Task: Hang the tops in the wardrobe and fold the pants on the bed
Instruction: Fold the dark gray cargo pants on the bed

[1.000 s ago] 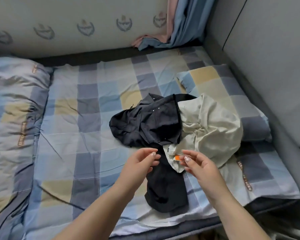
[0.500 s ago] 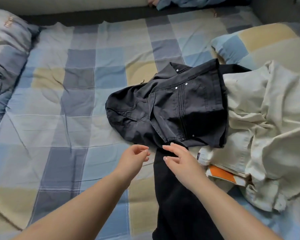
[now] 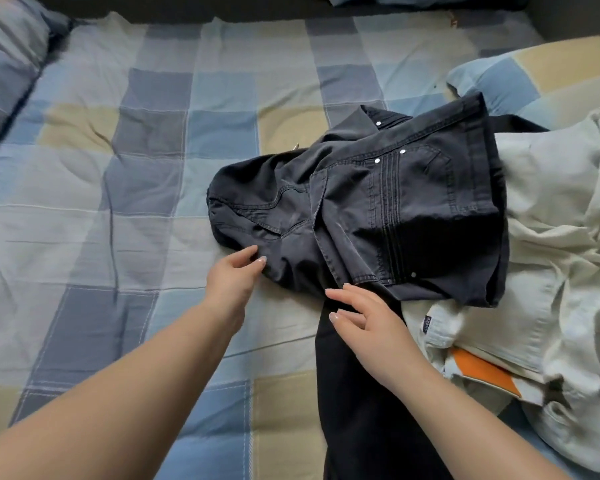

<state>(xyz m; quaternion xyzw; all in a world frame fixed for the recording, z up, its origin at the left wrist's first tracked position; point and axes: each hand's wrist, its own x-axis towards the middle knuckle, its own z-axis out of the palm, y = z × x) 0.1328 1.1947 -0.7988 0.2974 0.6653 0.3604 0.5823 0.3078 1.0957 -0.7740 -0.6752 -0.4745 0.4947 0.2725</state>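
Observation:
A crumpled dark grey denim garment [image 3: 378, 213] with silver studs lies mid-bed. From under it a plain black garment [image 3: 357, 403] stretches toward me. A cream garment [image 3: 555, 244] with an orange patch is heaped at the right, partly under the dark one. My left hand [image 3: 234, 277] reaches the dark denim's lower left edge, fingertips touching the cloth, fingers relaxed. My right hand [image 3: 364, 318] hovers over the black garment just below the denim's hem, fingers spread and holding nothing.
The bed [image 3: 146, 188] is covered with a blue, grey and yellow checked sheet. A matching pillow [image 3: 534, 74] lies at the upper right, a folded quilt [image 3: 4, 64] at the upper left. A dark bed frame runs along the far edge.
The view has come closer to the clothes. My left hand moved forward onto the denim's left edge. My right hand shifted slightly over the black garment.

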